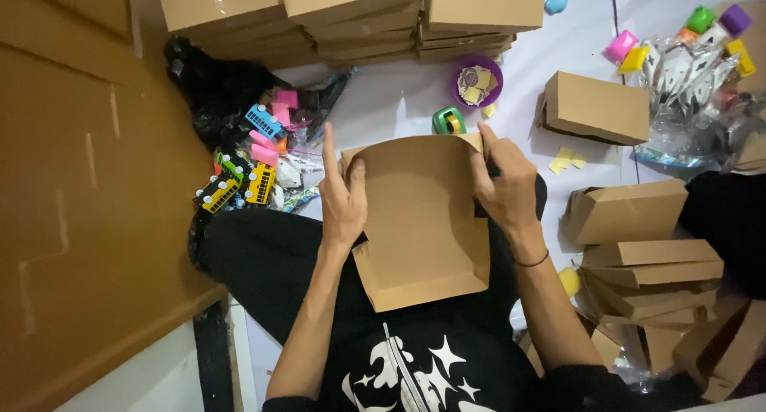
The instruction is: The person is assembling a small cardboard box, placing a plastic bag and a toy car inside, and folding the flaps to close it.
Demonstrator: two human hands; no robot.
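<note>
Head view: left hand (345, 195) and right hand (503, 185), fingers closed on the side edges of a flat brown cardboard box blank (423, 220) over the lap, should press each crease evenly, keeping panels square.

We see both bare forearms reaching forward, elbows bent. Our left hand (345, 195) lies flat, index finger pointing straight up (thumb tucked under). Our right hand (503, 185) curls in a pinch, a thin band at its wrist.
</note>
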